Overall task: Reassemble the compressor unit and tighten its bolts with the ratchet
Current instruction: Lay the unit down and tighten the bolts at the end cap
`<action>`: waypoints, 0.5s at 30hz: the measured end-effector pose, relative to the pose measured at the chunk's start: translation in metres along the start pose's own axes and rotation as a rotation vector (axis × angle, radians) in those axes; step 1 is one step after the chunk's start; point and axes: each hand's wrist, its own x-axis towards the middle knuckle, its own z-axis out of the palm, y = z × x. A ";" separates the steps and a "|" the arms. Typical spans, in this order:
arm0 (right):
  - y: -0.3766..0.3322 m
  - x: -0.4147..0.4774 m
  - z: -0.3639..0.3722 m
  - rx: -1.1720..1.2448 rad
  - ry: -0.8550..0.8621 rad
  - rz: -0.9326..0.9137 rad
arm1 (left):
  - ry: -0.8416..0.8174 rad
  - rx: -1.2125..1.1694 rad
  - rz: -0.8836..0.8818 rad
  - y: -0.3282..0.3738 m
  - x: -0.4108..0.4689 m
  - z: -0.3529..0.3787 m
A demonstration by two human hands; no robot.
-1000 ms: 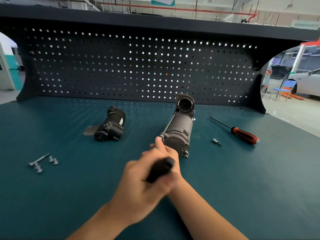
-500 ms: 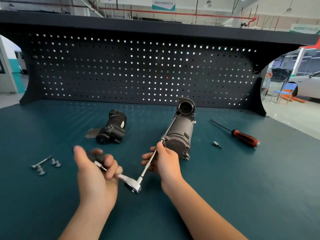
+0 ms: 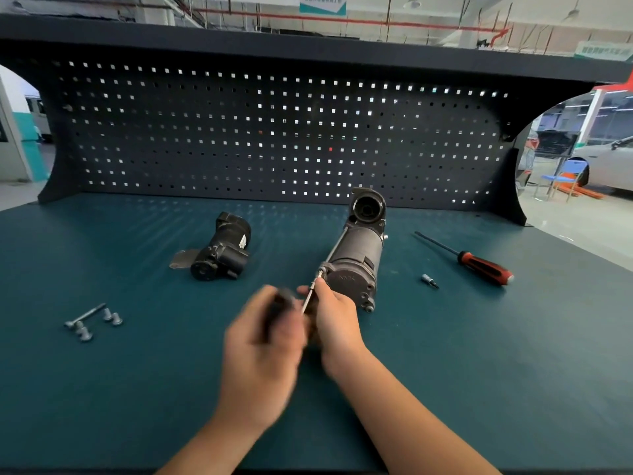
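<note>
A dark perforated pegboard [image 3: 239,138] backs the teal worktop [image 3: 137,389] and carries a black shelf [image 3: 308,46] on top. Above it run a red ceiling pipe [image 3: 376,20] and hanging lamps [image 3: 412,0], while right of it lies a brightly lit pale floor [image 3: 582,217] with a blue chair [image 3: 561,178] and a white car [image 3: 613,166].

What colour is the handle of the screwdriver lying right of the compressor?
The screwdriver handle is red-orange with black; clearest in the head view.
</note>
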 end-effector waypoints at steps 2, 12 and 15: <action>-0.001 0.000 -0.001 0.015 -0.018 0.013 | 0.337 -0.287 -0.224 0.002 0.005 -0.005; 0.001 0.000 0.000 0.051 -0.028 0.022 | 0.866 -0.798 -0.657 -0.017 0.022 -0.035; 0.001 0.000 0.000 0.035 -0.038 0.025 | 0.683 -0.591 -0.471 -0.007 0.022 -0.025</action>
